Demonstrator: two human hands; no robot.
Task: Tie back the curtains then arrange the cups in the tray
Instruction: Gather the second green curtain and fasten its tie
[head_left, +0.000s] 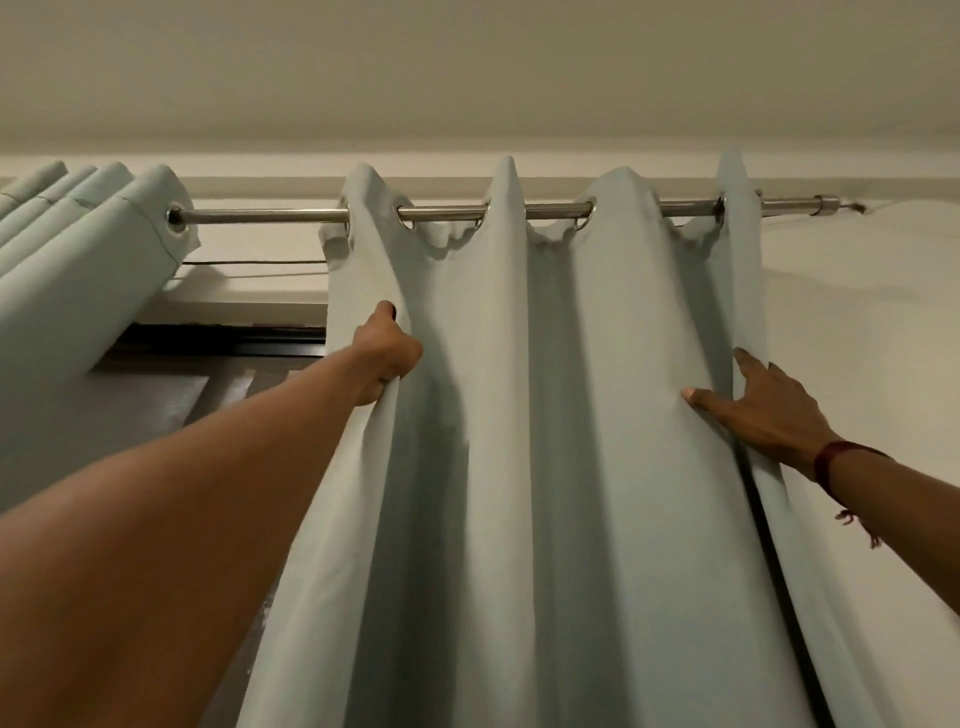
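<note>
Far left: a second grommet curtain panel (78, 270), already bunched into tight folds at the end of the steel curtain rod (270, 214), though no tie-back visible round it. Beside it, a bare stretch of rod, and below that a dark window frame (208, 345) exposed in the gap. Next, the left hand (387, 353), arm stretched up and across, closed in a fist on the leading edge of the pale green curtain panel (582, 415), a fold of cloth pinched in the grip. Panel itself hanging from its metal rings in broad, loose pleats, spread across much of the right half of the rod, so not yet gathered. Further right, the right hand (753, 405), fingers spread wide and laid flat on a pleat near the panel's outer edge, pressing rather than gripping, nothing held; a red thread band (826, 462) on that wrist. Beyond, bare cream wall (872, 338) and the rod's end cap. Judged from this: early in the task, at the gathering stage of the curtain step. Still to do: pushing this panel together, tying back, then the cups and tray, none of them in view here.
</note>
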